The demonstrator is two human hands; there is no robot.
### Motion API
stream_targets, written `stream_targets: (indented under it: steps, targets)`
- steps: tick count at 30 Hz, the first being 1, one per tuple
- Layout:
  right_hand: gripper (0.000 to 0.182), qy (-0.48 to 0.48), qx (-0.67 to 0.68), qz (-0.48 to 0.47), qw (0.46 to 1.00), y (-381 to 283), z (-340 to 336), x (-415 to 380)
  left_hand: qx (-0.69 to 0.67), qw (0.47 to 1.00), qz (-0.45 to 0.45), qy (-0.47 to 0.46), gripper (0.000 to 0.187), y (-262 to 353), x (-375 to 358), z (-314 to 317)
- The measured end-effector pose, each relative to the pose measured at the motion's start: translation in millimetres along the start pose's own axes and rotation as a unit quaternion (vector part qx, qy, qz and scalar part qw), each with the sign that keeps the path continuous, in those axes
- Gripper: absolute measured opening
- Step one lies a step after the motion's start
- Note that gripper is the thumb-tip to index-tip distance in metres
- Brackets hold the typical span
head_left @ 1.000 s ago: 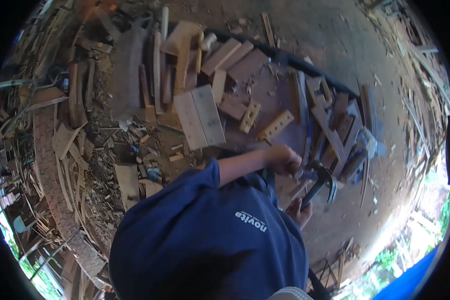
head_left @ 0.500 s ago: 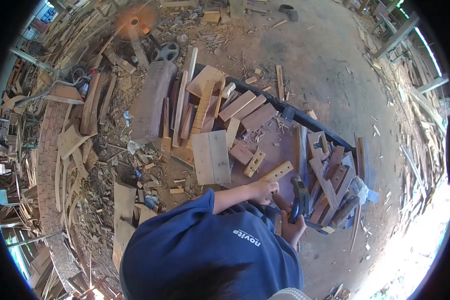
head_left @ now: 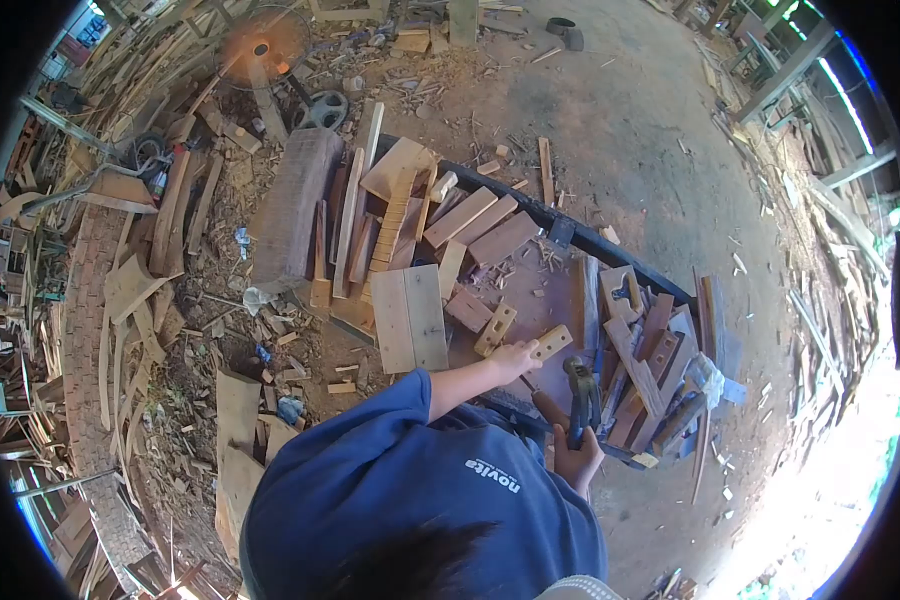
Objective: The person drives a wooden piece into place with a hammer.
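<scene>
My left hand [head_left: 514, 362] is closed around the near end of a pale wooden block with holes [head_left: 554, 342], lying on the bench top. Beside it is a similar holed block [head_left: 496, 330], untouched. My right hand [head_left: 577, 461] grips a black tool that looks like a hammer [head_left: 583, 395], its head pointing away from me. A chisel with a brown wooden handle [head_left: 550, 408] lies against that tool, its thin blade pointing towards my left hand. Whether my right fingers also hold the chisel is hard to make out.
Wood offcuts [head_left: 480, 222] crowd the left part of the low bench [head_left: 545, 290], with a wide board [head_left: 410, 318] near my left forearm. More pieces [head_left: 655, 375] are stacked on the right. A thick timber beam [head_left: 298, 205] lies beyond, and scraps litter the ground.
My left hand has left the chisel handle and moved forward onto the holed block. The hammer-like tool and chisel have shifted slightly left with my right hand. The view has shifted a little.
</scene>
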State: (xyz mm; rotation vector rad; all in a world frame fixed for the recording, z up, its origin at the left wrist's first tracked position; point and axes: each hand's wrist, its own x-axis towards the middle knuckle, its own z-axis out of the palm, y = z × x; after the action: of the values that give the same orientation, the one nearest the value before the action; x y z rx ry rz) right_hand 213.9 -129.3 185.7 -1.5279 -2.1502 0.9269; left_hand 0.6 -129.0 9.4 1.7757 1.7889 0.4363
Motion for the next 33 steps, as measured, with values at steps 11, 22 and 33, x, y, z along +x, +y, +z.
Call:
stream_targets:
  steps: [11,22,33]
  targets:
    - [0.020,0.033,0.059,0.026,0.997,-18.9,-6.7,-7.8,-0.109,0.988,-0.090,-0.064,0.034,6.1,14.3,4.8]
    - [0.025,0.046,0.056,0.004,0.997,-18.8,-8.4,-9.6,-0.031,0.999,-0.015,-0.017,0.033,-5.5,19.5,24.4]
    - [0.019,0.110,0.029,0.024,0.993,-23.9,-36.2,-5.4,-0.153,0.983,-0.065,-0.074,0.020,-12.5,32.5,28.5]
